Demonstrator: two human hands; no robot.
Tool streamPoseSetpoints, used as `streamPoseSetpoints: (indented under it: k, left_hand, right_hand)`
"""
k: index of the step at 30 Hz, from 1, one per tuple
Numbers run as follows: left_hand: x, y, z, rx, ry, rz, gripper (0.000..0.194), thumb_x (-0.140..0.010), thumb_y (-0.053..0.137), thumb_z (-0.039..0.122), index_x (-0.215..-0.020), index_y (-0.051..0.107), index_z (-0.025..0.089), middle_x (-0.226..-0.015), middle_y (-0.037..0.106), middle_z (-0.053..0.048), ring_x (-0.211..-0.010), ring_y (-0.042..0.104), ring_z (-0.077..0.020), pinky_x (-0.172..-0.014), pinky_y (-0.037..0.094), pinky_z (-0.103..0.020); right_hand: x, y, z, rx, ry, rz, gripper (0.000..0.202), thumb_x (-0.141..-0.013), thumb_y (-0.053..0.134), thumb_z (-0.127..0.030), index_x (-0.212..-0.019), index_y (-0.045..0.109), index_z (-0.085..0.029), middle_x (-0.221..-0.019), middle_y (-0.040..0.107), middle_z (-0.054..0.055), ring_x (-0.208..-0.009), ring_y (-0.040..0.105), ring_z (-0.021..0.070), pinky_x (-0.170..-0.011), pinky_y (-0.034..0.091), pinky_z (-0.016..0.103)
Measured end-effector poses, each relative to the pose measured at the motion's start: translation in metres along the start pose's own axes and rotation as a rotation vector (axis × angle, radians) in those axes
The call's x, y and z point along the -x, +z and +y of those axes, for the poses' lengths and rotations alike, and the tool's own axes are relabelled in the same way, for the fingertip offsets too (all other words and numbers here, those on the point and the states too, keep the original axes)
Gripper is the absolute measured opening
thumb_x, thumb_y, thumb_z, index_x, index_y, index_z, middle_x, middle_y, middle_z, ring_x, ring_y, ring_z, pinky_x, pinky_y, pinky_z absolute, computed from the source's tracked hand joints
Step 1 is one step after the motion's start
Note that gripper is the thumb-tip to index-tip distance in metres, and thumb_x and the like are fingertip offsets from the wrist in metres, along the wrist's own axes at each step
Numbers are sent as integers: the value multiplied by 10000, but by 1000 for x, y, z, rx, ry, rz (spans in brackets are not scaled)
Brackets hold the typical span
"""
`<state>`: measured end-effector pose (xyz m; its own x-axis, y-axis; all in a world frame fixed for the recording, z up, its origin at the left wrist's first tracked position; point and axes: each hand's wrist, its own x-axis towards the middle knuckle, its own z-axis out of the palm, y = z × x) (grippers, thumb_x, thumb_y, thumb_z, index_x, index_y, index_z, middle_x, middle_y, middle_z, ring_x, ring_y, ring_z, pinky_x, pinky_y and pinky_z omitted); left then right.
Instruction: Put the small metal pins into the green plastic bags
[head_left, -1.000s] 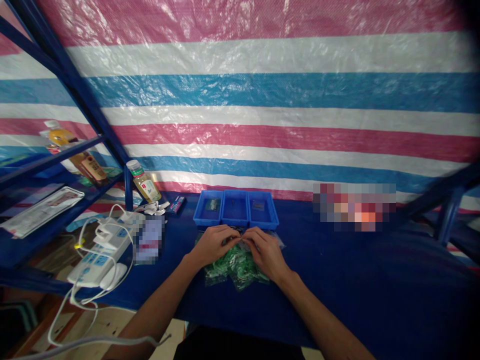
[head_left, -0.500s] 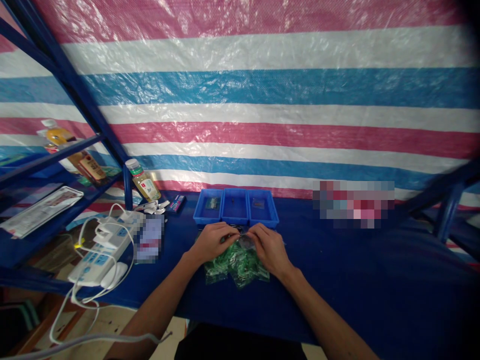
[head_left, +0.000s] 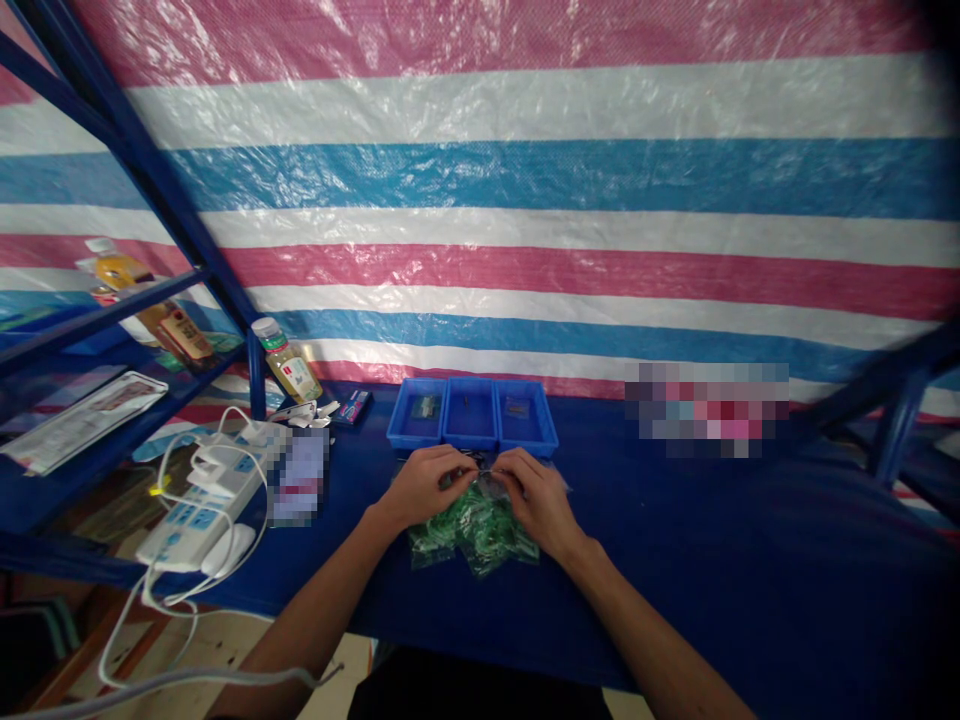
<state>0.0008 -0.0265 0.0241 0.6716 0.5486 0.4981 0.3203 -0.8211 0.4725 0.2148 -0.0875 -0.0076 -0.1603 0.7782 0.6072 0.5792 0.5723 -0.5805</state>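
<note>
My left hand (head_left: 427, 484) and my right hand (head_left: 541, 500) meet fingertip to fingertip above the blue table, both closed in a pinch. Between them shows a thin, greyish piece, too small to name. Below the fingers lies a heap of clear plastic bags with green contents (head_left: 480, 538), and some clear plastic lies beside my right fingers. Just beyond the hands stand three blue bins side by side. The left bin (head_left: 414, 441) and the right bin (head_left: 528, 446) each hold a small packet; the middle bin (head_left: 469, 440) holds a tiny dark piece.
On the left lie a white power strip (head_left: 184, 535) with tangled cables and a blurred-out flat item (head_left: 298, 478). A drink bottle (head_left: 289, 365) and a small purple box (head_left: 352, 408) stand behind. Blue frame posts flank the table; a striped sheet (head_left: 525, 270) hangs behind.
Almost nothing differs. My fingertips have shifted very slightly at the small piece between them; the bags and bins stay where they were.
</note>
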Motion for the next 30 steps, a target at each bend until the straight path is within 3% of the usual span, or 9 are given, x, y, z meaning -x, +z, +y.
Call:
streamPoseSetpoints:
  k: [10,16,20,23,26,28,30]
  left_hand:
    - [0,7,2,-13,56,-61,152,-970,578,206,-957,724,163,-870,727,-65,-811,664,-162,-776,527,-284]
    - [-1,2,3,-30,42,-26,163,-982,588,245,-971,726,160,-834,714,-62,-761,649,-152,-723,510,-270]
    - [0,3,1,-20,11,13,170,-976,606,269,-977,737,159,-830,716,-60,-753,647,-148,-717,504,-262]
    - [-2,5,-2,-19,-121,106,195,-974,611,299,-950,750,164,-791,720,-40,-686,634,-129,-676,488,-241]
    - [-9,3,-6,-40,-349,249,269,-981,604,356,-1136,736,180,-680,702,6,-573,601,-109,-605,462,-214]
    - [-12,-1,-9,-40,-422,258,382,-978,610,390,-1304,665,198,-687,715,20,-582,620,-111,-622,471,-208]
    - [-12,-6,-11,-36,-436,235,412,-985,598,405,-1344,639,208,-720,731,17,-601,634,-114,-636,474,-207]
  right_hand:
    - [1,3,-4,23,23,-107,181,-1042,477,-221,-1004,653,-224,-924,685,49,-816,665,188,-770,522,304]
    - [0,1,-2,190,65,-63,234,-1054,467,-255,-887,625,-214,-842,670,41,-760,624,195,-726,453,324]
    - [0,0,0,180,84,-27,230,-1055,465,-274,-896,622,-219,-855,677,40,-784,628,205,-749,450,335]
    - [-2,-2,0,120,127,27,186,-1053,468,-290,-1009,636,-224,-927,692,47,-846,646,214,-783,468,333]
    - [-3,-4,-1,96,173,60,180,-1049,472,-300,-1066,634,-224,-956,689,53,-883,647,217,-791,476,327]
    - [-4,-4,-1,107,177,49,178,-1045,477,-301,-1038,637,-224,-937,684,50,-872,642,217,-800,475,328]
    - [-3,-4,0,128,170,36,183,-1042,474,-288,-1006,641,-225,-925,685,50,-859,640,218,-817,473,333]
